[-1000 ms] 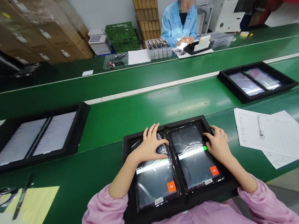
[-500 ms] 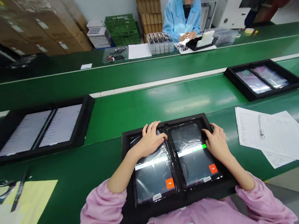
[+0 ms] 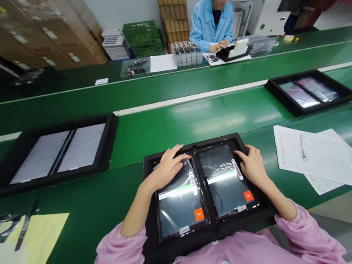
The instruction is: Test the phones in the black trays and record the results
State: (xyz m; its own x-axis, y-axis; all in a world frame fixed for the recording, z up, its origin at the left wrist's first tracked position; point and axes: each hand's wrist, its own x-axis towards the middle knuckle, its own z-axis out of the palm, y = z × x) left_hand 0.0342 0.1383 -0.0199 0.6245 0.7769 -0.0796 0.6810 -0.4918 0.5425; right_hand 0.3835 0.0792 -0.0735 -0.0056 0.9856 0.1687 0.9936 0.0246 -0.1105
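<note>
A black foam tray in front of me holds two tablets side by side, both in clear film. The left tablet and the right tablet each show a dark screen with a light bar, an orange-red "Fail" square and an upright slider. My left hand lies over the upper part of the left tablet, fingers stretched out. At the tray's right side, my right hand has its fingers curled over the rim, while its thumb reaches to the right tablet's upper right edge.
Another tray with two lit tablets lies left; a third tray is back right. Papers with a pen-like object lie right, yellow sheets left. Across the green bench sits a co-worker in blue.
White-and-pink sliders have appeared on both tablet screens. My left hand has shifted slightly left. The left tray appears a little farther right in view.
</note>
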